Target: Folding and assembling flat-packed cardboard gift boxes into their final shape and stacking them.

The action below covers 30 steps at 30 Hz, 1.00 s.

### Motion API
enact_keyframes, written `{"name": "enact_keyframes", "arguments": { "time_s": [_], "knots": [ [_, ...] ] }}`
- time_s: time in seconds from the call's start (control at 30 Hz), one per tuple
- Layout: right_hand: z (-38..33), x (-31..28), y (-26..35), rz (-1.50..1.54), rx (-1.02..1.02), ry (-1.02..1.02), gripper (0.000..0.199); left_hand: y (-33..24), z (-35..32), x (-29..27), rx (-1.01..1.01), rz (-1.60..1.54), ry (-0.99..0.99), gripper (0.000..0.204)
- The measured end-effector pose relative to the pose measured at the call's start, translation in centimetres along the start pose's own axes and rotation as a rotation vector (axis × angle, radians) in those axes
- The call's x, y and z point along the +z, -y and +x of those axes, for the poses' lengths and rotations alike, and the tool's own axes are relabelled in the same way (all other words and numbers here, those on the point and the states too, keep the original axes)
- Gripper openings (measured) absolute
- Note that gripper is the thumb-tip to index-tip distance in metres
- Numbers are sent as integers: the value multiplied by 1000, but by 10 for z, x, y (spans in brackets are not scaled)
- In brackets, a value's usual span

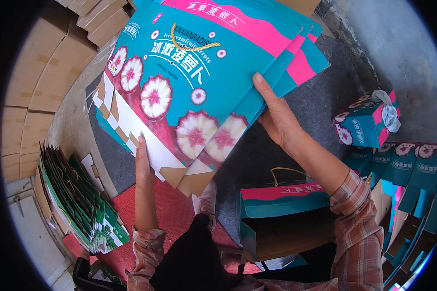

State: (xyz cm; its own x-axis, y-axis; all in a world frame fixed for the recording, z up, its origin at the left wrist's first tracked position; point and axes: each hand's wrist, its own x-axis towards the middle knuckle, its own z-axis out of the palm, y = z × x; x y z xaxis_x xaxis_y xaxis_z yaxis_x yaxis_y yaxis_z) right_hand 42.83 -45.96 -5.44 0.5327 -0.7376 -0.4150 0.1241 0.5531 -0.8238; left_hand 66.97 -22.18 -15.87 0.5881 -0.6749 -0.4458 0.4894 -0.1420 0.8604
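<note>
Both my hands hold a stack of flat, folded teal-and-pink cartons (179, 104) in front of me. The top one carries printed pink-and-white radish slices and a gold rope handle. My left hand (142, 162) grips the lower left edge, where white and brown cardboard flaps stick out; its thumb shows, while the other fingers are behind the stack. On the right edge my right hand (277, 116) has its thumb on the front, with the remaining fingers mostly hidden behind. Several cartons fan out in steps toward the upper right.
An opened teal carton (286, 201) lies below my right forearm. Farther right stand a formed carton (359, 127) with a clear plastic bag and a row of teal cartons (403, 167). Green flat cartons (77, 203) lean at left, below brown boxes (48, 68). A red mat (153, 203) lies underfoot.
</note>
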Motion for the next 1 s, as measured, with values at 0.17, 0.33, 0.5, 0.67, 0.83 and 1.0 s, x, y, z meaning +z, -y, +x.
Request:
{"name": "enact_keyframes", "arguments": {
  "time_s": [0.17, 0.33, 0.5, 0.67, 0.83, 1.0],
  "knots": [
    [16, 15, -4, 144, 71, -68, 71, 1, 5, -4, 27, 36, -85, 53],
    [35, 13, -16, 201, 32, -206, 61, -4, 1, 15, 25, -40, -118, 50],
    [10, 7, -3, 133, -49, -102, 56, -17, -5, 10, -10, -377, -62, 54],
    [-35, 6, -14, 147, 38, -102, 49, -19, -23, -14, -68, -443, -63, 54],
    [-65, 16, -10, 109, 130, -99, 51, -9, -48, -37, -184, -280, -80, 54],
    [-95, 27, -23, 141, 261, -36, 56, 11, -57, -64, -128, -553, -7, 57]
  ]
}}
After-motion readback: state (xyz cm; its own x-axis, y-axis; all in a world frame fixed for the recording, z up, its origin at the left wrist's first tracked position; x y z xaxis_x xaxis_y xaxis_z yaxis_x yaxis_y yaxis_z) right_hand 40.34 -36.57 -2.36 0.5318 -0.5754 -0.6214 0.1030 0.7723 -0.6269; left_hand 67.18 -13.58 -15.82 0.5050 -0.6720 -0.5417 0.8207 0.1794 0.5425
